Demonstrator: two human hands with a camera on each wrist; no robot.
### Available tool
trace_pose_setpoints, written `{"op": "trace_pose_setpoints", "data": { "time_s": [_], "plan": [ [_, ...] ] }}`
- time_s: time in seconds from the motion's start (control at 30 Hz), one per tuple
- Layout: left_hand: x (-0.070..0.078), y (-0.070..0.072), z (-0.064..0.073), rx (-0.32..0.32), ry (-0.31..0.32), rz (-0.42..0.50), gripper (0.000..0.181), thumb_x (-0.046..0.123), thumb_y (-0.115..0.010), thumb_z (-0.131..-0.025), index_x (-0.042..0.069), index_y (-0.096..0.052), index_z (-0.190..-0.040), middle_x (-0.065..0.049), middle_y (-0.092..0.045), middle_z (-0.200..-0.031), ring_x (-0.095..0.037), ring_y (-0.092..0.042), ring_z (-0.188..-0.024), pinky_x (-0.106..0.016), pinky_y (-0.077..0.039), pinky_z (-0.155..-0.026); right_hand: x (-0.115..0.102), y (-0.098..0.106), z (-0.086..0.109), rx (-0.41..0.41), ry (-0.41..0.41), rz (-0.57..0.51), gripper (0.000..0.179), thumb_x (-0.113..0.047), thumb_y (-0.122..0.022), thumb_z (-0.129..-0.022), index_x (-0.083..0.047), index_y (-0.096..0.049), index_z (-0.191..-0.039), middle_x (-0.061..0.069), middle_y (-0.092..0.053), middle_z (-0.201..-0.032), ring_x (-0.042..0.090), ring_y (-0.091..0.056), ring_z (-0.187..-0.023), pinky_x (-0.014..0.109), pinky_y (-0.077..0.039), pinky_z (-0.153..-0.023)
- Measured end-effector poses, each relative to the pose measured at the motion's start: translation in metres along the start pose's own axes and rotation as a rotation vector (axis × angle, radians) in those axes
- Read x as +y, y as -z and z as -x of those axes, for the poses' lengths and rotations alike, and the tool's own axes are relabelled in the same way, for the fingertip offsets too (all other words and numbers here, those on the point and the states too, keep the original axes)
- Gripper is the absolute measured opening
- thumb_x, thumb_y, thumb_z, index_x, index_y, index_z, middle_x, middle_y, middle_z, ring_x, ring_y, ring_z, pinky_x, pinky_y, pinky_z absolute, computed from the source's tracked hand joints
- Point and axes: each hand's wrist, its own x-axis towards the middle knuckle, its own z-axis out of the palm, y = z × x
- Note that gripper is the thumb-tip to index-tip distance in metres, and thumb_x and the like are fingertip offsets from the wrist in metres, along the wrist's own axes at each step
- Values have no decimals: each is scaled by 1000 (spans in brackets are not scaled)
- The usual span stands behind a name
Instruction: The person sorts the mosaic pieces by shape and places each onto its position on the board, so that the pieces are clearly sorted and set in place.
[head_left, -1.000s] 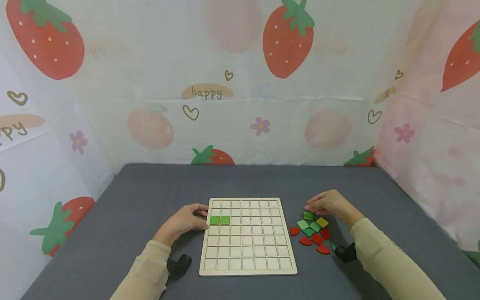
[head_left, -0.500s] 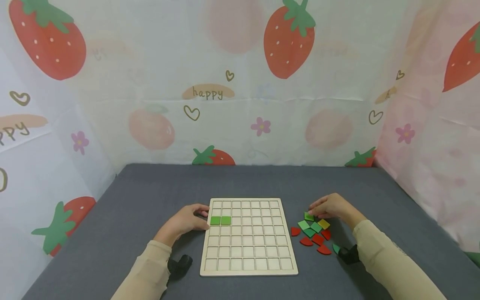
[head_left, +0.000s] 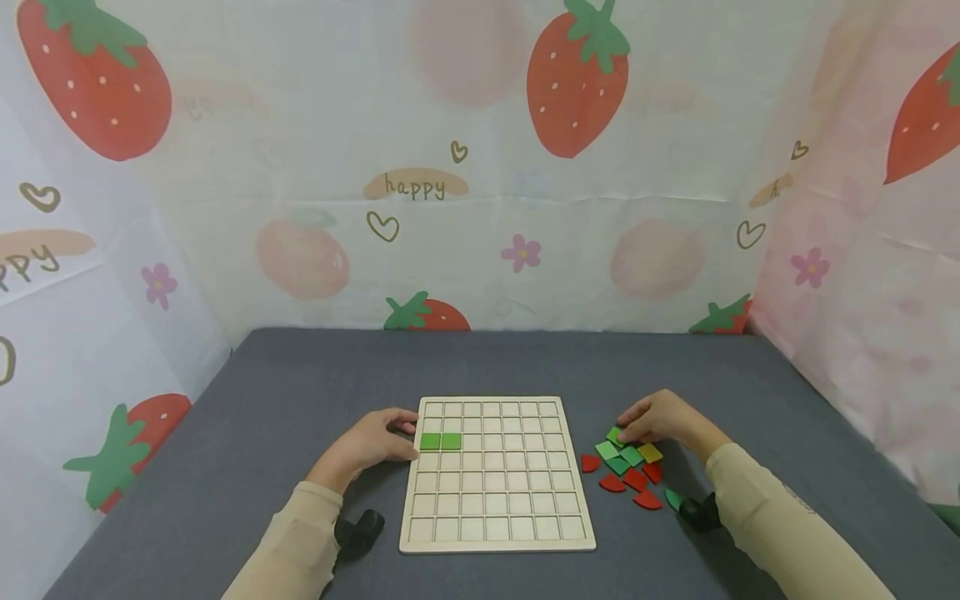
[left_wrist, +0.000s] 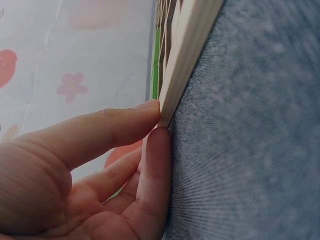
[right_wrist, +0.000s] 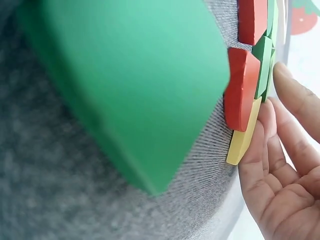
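Note:
In the head view my left hand (head_left: 371,437) rests against the left edge of a pale wooden grid board (head_left: 487,546). In the left wrist view, thumb and finger touch the board's side (left_wrist: 182,62). Two green square tiles (head_left: 441,442) fill neighbouring cells near the board's left side. To the right, my right hand (head_left: 663,417) reaches over a pile of tiles, its fingertips at a bright green square (head_left: 614,435). Thumb and fingers stand apart in the right wrist view, beside a yellow tile (right_wrist: 245,135) and a red piece (right_wrist: 242,90).
Near my right wrist, a green rounded piece (head_left: 673,499) lies apart from several red pieces (head_left: 634,479). More green squares (head_left: 632,455) lie in the pile. Black devices (head_left: 701,512) sit at both wrists. A strawberry-print curtain (head_left: 480,275) stands behind the grey tabletop (head_left: 337,367).
My right hand has come slightly lower and nearer, down to the bright green square, which now lies turned a little. My left hand stays at the board's edge.

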Motion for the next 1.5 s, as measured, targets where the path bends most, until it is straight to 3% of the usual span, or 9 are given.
{"op": "trace_pose_setpoints", "data": {
  "time_s": [0.53,0.87,1.17,1.5],
  "plan": [
    [1,0,0,9,8,-1,62,-4,-75,-78,-4,-54,-136,-16,-56,-116,-20,-60,-94,-35,-54,-80,-2,-2,-1,-14,24,72,30,-11,-82,-80,0,-76,-107,20,-72,-115,16,-69,-85,38,-59,-81],
    [2,1,0,9,14,8,62,-5,-74,-79,-3,-53,-137,-16,-57,-117,-20,-60,-93,-35,-55,-81,-4,-3,-1,11,19,46,23,-7,-82,-78,2,-76,-98,9,-75,-94,14,-69,-78,37,-59,-79],
    [2,3,1,-26,-2,21,63,-4,-74,-80,-5,-51,-139,-18,-55,-119,-20,-60,-92,-33,-55,-80,-7,-3,3,22,18,8,17,-8,-80,-80,3,-76,-92,3,-74,-80,12,-67,-69,31,-59,-68],
    [2,1,2,-26,-4,15,64,-4,-74,-79,-6,-51,-138,-18,-55,-118,-19,-59,-91,-33,-55,-78,-11,-3,3,32,0,-41,16,-7,-79,-83,5,-75,-93,3,-73,-79,12,-67,-69,32,-60,-70]
  ]
}}
